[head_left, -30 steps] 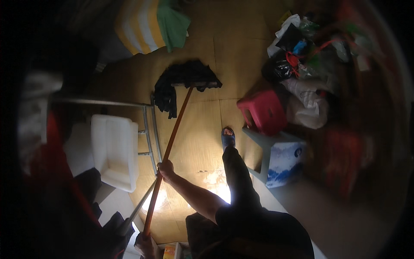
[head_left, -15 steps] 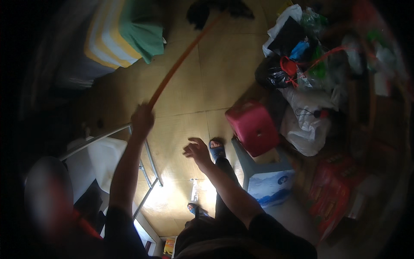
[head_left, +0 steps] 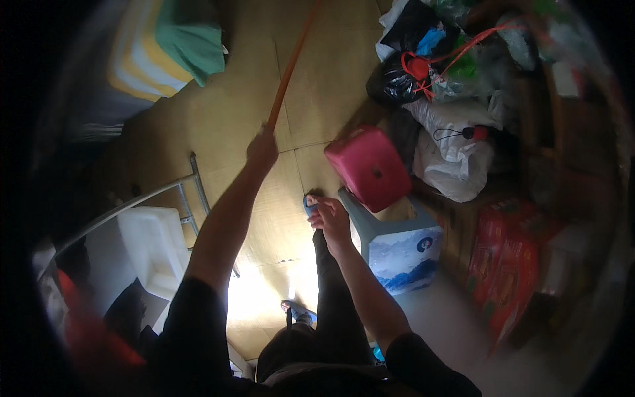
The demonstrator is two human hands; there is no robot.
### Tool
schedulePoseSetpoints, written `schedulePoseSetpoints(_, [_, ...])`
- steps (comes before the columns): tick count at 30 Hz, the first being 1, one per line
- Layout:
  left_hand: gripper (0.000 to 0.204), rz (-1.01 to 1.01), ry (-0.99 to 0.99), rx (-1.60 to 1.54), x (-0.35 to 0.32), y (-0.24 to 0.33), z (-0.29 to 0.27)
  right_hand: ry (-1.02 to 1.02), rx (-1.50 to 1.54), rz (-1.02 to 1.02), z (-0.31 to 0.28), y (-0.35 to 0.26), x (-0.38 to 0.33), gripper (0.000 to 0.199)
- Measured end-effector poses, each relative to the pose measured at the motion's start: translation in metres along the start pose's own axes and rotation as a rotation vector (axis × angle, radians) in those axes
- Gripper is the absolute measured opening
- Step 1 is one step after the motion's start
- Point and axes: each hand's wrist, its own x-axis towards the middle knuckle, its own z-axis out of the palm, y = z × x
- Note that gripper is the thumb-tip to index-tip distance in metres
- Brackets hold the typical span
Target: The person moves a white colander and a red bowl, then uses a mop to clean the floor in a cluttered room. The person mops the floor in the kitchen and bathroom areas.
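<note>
My left hand [head_left: 262, 151] is closed around the upper end of a mop's long orange-brown handle [head_left: 289, 73]. The handle slants away over the floor, and its far end lies beyond the top of the picture. Nothing is in my right hand [head_left: 331, 223], whose fingers are loosely bent and apart. It hangs in front of my leg, over my sandalled foot, to the left of the stools.
A red plastic stool [head_left: 369, 169] rests against a blue-grey stool [head_left: 405, 258] on my right. Bags [head_left: 453, 159] are heaped behind them, near red packages [head_left: 506, 258]. At left stand a metal frame [head_left: 142, 198], a white basin [head_left: 155, 248] and a striped cloth-draped piece [head_left: 149, 53].
The view has shifted forward and right. My left hand and the handle now sit farther right in view, and the dark mop head has left the picture. My right hand's fingers have curled more.
</note>
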Motion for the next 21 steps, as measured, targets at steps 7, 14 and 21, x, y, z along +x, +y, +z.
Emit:
schedulePoseSetpoints(7, [0.049, 0.002, 0.058, 0.158, -0.37, -0.201, -0.013, -0.04, -0.544, -0.188, 0.066, 0.134, 0.068, 0.035])
schedulePoseSetpoints(14, [0.023, -0.646, -0.415, 0.086, -0.813, -0.213, -0.079, -0.174, -0.169, 0.575, 0.196, 0.323, -0.12, 0.076])
schedulePoseSetpoints(21, [0.022, -0.874, -0.428, -0.133, -0.912, -0.216, -0.139, 0.12, -0.104, 0.935, 0.221, 0.376, -0.285, 0.01])
